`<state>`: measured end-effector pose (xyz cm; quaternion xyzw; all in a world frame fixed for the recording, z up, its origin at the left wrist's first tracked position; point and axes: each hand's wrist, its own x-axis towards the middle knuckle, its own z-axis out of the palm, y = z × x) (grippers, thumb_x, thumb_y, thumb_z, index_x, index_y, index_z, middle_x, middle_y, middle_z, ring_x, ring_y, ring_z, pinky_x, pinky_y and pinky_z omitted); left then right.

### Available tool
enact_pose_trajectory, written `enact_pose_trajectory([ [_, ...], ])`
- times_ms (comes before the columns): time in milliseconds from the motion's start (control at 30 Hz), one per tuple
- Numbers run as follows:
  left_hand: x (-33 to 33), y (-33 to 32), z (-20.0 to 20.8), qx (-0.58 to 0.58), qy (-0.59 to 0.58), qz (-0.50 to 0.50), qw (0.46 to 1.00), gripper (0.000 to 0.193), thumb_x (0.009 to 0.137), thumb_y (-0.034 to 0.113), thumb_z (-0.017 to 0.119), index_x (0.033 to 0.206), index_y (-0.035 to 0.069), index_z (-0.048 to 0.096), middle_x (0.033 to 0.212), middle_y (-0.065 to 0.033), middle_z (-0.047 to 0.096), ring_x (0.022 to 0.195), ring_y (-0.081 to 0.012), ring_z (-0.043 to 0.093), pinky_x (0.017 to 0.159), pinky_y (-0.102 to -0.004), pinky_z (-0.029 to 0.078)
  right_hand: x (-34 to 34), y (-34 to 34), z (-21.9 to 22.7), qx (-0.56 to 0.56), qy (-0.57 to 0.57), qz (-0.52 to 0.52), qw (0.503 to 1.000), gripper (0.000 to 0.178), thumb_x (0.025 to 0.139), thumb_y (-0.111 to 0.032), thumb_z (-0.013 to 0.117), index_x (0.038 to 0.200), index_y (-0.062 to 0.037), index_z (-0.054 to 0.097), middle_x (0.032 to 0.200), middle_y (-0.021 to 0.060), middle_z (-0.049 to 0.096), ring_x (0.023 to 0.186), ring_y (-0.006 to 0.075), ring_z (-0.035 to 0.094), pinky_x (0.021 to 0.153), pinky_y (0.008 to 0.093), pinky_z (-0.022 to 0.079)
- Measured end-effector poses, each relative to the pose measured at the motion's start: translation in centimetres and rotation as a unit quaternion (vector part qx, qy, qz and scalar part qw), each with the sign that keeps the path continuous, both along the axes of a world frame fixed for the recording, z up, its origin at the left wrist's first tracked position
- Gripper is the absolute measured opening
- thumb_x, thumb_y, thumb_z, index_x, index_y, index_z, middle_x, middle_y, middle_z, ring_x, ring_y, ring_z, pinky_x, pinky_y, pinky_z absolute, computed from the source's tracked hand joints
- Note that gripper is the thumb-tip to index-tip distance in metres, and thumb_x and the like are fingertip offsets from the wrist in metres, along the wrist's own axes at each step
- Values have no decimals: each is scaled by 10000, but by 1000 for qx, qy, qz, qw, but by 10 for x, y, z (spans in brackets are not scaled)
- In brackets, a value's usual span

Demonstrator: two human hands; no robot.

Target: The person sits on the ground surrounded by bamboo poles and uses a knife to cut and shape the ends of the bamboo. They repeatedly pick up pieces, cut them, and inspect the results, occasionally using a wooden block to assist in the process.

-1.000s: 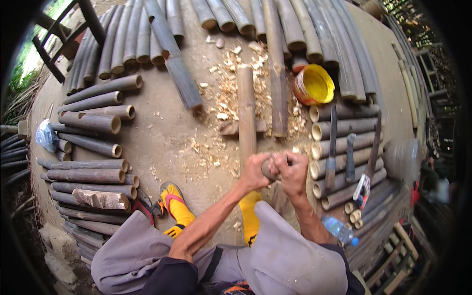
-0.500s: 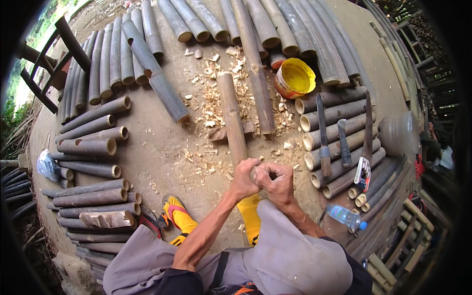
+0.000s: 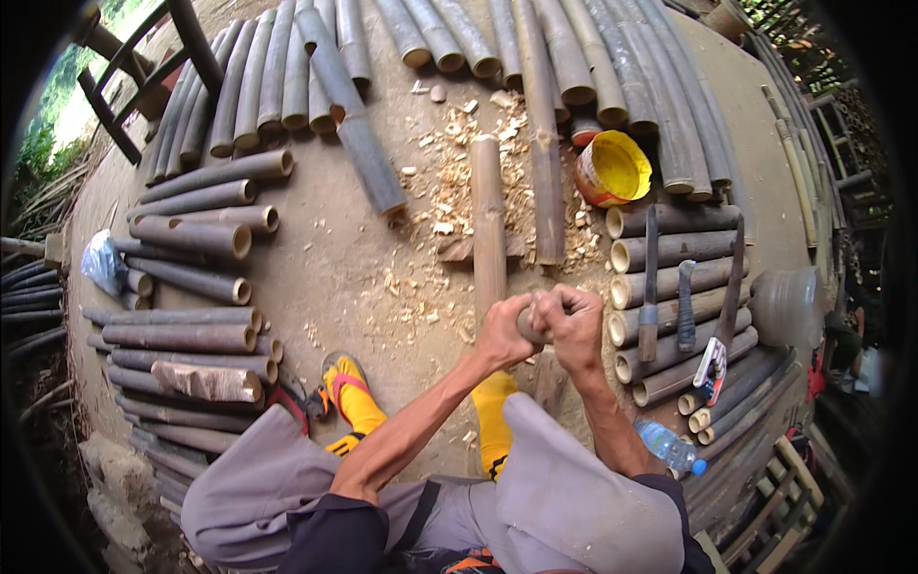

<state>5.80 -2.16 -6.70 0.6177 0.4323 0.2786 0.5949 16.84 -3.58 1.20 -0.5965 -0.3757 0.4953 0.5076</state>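
Observation:
In front of me, my left hand (image 3: 504, 337) is closed round a rounded grey-brown object (image 3: 529, 326), whose exact kind I cannot tell. My right hand (image 3: 575, 330) is curled against the same object from the other side, fingers folded. Both hands hang over the near end of a bamboo pole (image 3: 487, 191), which rests across a brown wooden block (image 3: 457, 250) and runs down beneath my left hand. Whether the object touches the pole is hidden. A brown wooden piece (image 3: 550, 379) shows just below my right hand, near my yellow-socked foot (image 3: 493, 421).
Pale chips (image 3: 449, 191) litter the ground. Bamboo lengths (image 3: 190, 337) lie stacked at left, more across the back. On the right-hand bamboo stack (image 3: 641, 253) lie a long knife (image 3: 651, 277), a dark-handled tool (image 3: 686, 306) and a saw (image 3: 714, 368). Nearby are a yellow bucket (image 3: 612, 170) and a water bottle (image 3: 665, 442).
Both hands have shifted a little right, and my right hand has opened away from the left, showing more of the rounded object. The whole view has also shifted, moving the surroundings rightward.

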Motion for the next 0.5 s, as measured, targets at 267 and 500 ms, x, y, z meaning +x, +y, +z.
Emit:
enact_pose_trajectory([
  [267,-6,4,4,19,-19,11,1000,289,586,134,740,811,28,592,815,-205,650,796,-363,653,714,-416,518,-4,3,6,-8,-21,18,1000,310,901,-100,607,613,-25,519,563,1,541,530,48,480,495,218,381],
  [500,-6,2,0,153,-24,4,988,253,624,107,692,823,-4,583,743,-183,620,721,-324,636,663,-397,500,-14,-19,8,43,7,-3,999,332,915,-95,587,597,-23,518,575,-10,538,530,46,469,498,216,385],
])
